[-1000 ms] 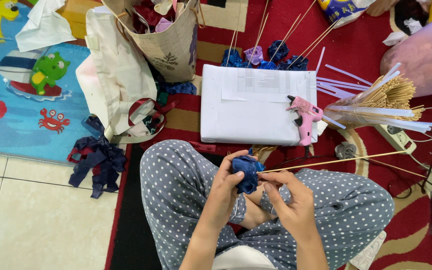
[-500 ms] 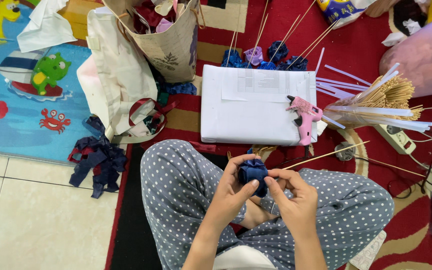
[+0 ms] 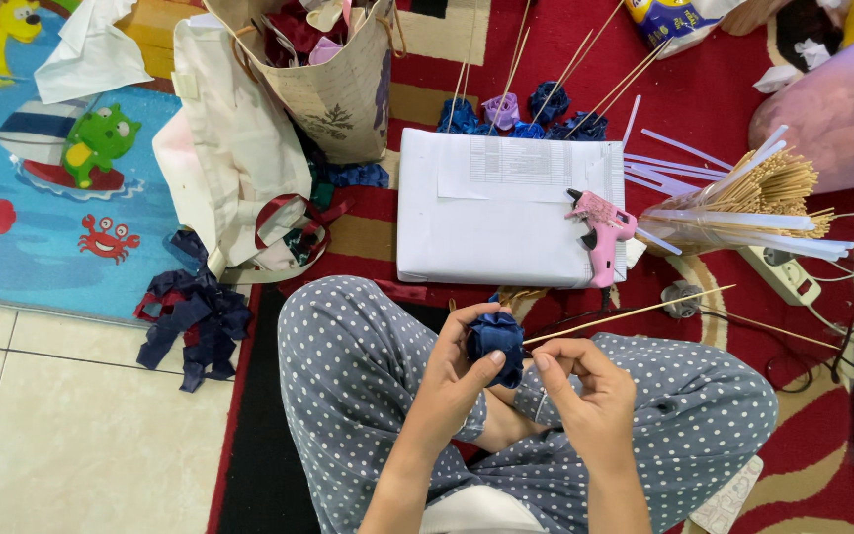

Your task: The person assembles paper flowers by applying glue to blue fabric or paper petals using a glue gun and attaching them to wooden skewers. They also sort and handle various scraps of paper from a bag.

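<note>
Fabric flower [image 3: 495, 341] now upright between both hands, stick [image 3: 635, 311] lower.

Navy-blue fabric flower [image 3: 496, 341] on a pale tan wooden stick [image 3: 635, 311]. Grey trousers [image 3: 348, 386] dotted with small white spots. Pink glue gun [image 3: 597, 222] on a white box [image 3: 486, 227]. Red carpet [image 3: 704, 119] with cream and black figures. Blue play mat [image 3: 42, 237] printed with a green frog, red crab and yellow giraffe. Dark blue and maroon cloth scraps [image 3: 190, 316] on beige floor tiles [image 3: 81, 435].
</note>
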